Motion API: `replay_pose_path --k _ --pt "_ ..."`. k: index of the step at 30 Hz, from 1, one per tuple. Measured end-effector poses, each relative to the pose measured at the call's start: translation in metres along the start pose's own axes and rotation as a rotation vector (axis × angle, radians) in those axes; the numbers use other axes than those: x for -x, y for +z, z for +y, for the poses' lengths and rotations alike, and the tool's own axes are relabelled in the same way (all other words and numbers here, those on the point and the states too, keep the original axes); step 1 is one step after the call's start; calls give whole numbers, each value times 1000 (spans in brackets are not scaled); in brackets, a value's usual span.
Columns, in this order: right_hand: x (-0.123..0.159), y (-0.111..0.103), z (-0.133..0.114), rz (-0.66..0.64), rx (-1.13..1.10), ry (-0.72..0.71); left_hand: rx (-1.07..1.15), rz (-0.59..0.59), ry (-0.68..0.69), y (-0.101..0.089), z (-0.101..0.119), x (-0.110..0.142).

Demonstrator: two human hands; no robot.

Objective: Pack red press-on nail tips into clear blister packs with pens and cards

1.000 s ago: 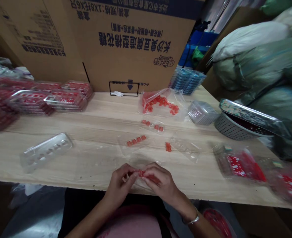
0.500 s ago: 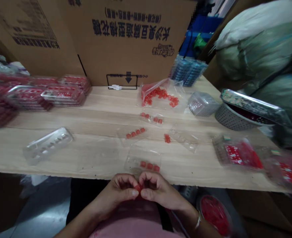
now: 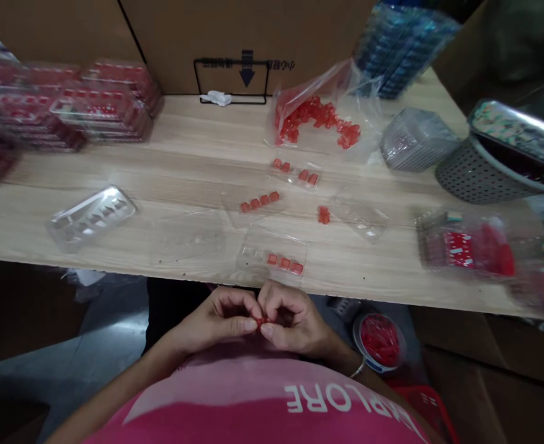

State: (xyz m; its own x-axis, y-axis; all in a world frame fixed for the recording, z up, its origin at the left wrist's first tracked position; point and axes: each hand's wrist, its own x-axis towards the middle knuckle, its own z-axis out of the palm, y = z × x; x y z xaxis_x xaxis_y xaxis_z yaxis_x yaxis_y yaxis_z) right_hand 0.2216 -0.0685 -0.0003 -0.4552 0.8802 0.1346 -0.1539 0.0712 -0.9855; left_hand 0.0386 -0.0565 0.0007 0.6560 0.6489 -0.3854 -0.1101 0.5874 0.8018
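My left hand (image 3: pixel 230 316) and my right hand (image 3: pixel 291 317) meet just off the table's front edge. Between their fingertips they pinch a small red plastic piece (image 3: pixel 262 321), mostly hidden by the fingers. Right beyond the hands lies a clear plastic tray (image 3: pixel 253 239) with 3 red square pieces in its slots. Another clear tray (image 3: pixel 235 209) holds a slanted row of red pieces, and a farther one (image 3: pixel 295 179) has red pieces too. A loose red piece (image 3: pixel 324 214) lies beside a clear tray (image 3: pixel 359 219) whose slots show no red.
An open bag of red pieces (image 3: pixel 318 120) lies near the cardboard box (image 3: pixel 263 37). Stacked red packs (image 3: pixel 100 111) stand at left, with a clear tray (image 3: pixel 91 216) nearer. Stacked clear containers (image 3: pixel 415 139), a grey basket (image 3: pixel 485 169) and red-filled packs (image 3: pixel 466 246) line the right.
The view has tilted downward, so the table sits higher in the picture and more of the pink shirt shows. Both hands keep pinching the small red piece.
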Motion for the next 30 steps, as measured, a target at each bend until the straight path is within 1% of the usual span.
replay_pose_path --k 3,6,8,11,13,16,18,21,24,27,30 --pt "-1 2 -2 54 -19 -32 -2 25 -24 4 5 -1" --pt "1 5 -2 129 -40 -59 3 47 -15 5 5 -2" --pt "2 7 -1 148 -87 -17 14 28 1 4 2 -4" --pt "2 9 2 133 -145 45 4 -21 16 1 -1 -5" --pt "0 11 4 152 -131 -12 -6 -40 40 0 -2 -4" --pt "-3 13 5 227 -56 -138 -25 -63 102 -2 -3 -2" --pt "-5 13 5 272 -25 -166 -47 -56 147 -3 -5 0" --pt "-7 11 7 300 -41 -130 -30 -19 189 -5 -8 0" --pt "-8 7 12 263 -78 -43 5 22 181 -6 -8 -2" --pt "-8 6 17 216 -107 -9 -59 58 150 -4 -3 -4" --pt "-8 7 18 227 -101 7 -141 96 110 -2 2 -5"
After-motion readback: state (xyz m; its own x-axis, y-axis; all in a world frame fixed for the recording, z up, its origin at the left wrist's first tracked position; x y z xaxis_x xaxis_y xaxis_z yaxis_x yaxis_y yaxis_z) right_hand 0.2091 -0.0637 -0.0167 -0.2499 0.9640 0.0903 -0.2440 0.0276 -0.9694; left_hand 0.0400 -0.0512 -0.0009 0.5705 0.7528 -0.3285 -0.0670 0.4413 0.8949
